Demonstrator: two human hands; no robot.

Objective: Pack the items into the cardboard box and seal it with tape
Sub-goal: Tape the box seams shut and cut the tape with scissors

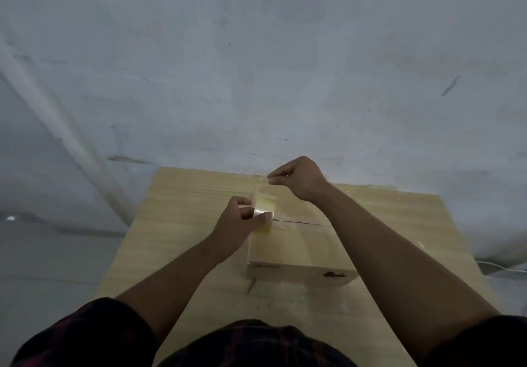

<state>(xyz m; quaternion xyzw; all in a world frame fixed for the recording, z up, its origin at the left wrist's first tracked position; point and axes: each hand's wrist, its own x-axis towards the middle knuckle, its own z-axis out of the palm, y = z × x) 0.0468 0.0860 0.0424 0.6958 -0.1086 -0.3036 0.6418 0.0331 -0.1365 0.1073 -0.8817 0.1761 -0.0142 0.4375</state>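
A pale, scuffed wall [256,67] fills the upper view; below it the wooden desk [176,195] carries the box [299,247], which sits at its middle with the flaps down and the seam between them open as a dark line, so packing looks done and sealing is the step in hand. The left hand [236,224] hangs over the box's left end, its fingers [262,217] curled round the roll [266,205] to steady it just above the seam. The right hand [299,178] is farther back, its fingers [272,180] pinched shut on the free end of the strip [261,188], drawn off the roll, probably to get enough length for the seam. The right forearm crosses over the box and hides its far right part. A white cable [496,265] lies beyond the desk's right edge, well clear of the work.
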